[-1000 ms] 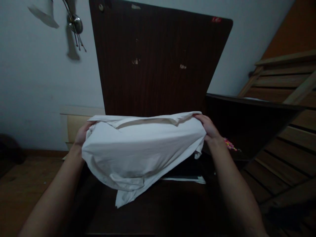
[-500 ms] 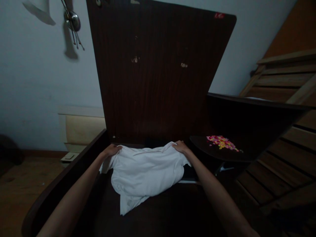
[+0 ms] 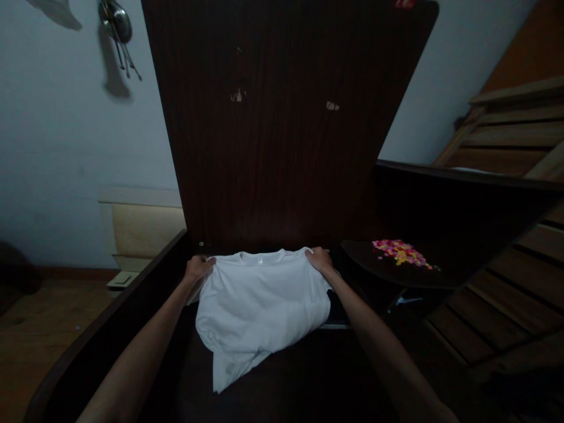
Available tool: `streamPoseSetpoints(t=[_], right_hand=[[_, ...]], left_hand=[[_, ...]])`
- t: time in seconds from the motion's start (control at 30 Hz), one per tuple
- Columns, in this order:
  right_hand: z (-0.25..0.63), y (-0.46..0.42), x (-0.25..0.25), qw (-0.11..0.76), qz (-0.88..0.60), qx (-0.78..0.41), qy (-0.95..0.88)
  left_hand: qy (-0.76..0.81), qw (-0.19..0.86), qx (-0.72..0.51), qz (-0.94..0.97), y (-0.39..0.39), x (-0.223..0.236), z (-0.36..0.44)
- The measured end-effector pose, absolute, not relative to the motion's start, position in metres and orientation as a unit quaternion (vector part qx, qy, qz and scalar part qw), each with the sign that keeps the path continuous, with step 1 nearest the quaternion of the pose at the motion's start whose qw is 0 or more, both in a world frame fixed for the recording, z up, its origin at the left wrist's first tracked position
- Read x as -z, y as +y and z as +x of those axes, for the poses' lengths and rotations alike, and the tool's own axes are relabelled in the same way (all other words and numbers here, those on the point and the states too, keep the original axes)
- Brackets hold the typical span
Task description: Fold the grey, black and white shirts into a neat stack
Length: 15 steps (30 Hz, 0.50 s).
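Note:
A white T-shirt (image 3: 262, 302) lies on the dark desk top (image 3: 299, 385), its neckline facing away from me and its lower part bunched and folded nearer to me. My left hand (image 3: 199, 268) is closed on the shirt's left shoulder. At the other shoulder, my right hand (image 3: 319, 258) pinches the cloth. Part of a dark flat thing with a pale edge (image 3: 337, 317) shows from beneath the shirt on the right; its kind I cannot tell.
A tall dark wooden panel (image 3: 273, 135) rises behind the shirt. To the right, small pink and yellow pieces (image 3: 403, 252) lie on a dark rounded shelf (image 3: 368, 264). A raised side board (image 3: 110, 320) runs along the left. Wooden slats (image 3: 511, 264) stand far right.
Both hands have lowered the shirt from in front of the panel onto the desk, moving away from me. Its neckline has become visible and the cloth lies flatter. The view has tilted down slightly.

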State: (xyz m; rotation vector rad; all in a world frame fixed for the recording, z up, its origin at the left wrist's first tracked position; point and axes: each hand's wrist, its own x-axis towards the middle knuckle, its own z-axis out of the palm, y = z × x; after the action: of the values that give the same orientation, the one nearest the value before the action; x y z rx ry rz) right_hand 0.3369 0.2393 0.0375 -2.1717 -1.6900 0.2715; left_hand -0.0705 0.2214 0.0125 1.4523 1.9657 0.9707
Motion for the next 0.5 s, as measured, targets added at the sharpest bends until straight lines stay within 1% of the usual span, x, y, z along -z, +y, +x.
streamPoseSetpoints(t=[0.1,0.2,0.3,0.37,0.43,0.5], right_hand=[[0.337,0.240,-0.042,0.207,-0.754,-0.061,-0.620],[0.338,0.238,-0.043,0.199,-0.745,-0.028,-0.636],[0.339,0.231,-0.041,0.177,-0.739,-0.022,-0.650],[0.341,0.223,-0.039,0.180,-0.731,0.005,-0.658],[0.345,0.210,-0.038,0.207,-0.718,0.053,-0.663],[0.351,0.194,-0.038,0.256,-0.692,0.087,-0.669]], left_hand=[[0.742,0.178,-0.360,0.536,0.219,-0.011,-0.067],[0.762,0.100,-0.327,0.550,0.217,-0.010,-0.064],[0.770,0.093,-0.264,0.574,0.214,-0.010,-0.060],[0.766,0.068,-0.246,0.590,0.209,-0.009,-0.056],[0.760,0.013,-0.256,0.598,0.199,-0.008,-0.053],[0.747,-0.037,-0.273,0.605,0.182,-0.009,-0.051]])
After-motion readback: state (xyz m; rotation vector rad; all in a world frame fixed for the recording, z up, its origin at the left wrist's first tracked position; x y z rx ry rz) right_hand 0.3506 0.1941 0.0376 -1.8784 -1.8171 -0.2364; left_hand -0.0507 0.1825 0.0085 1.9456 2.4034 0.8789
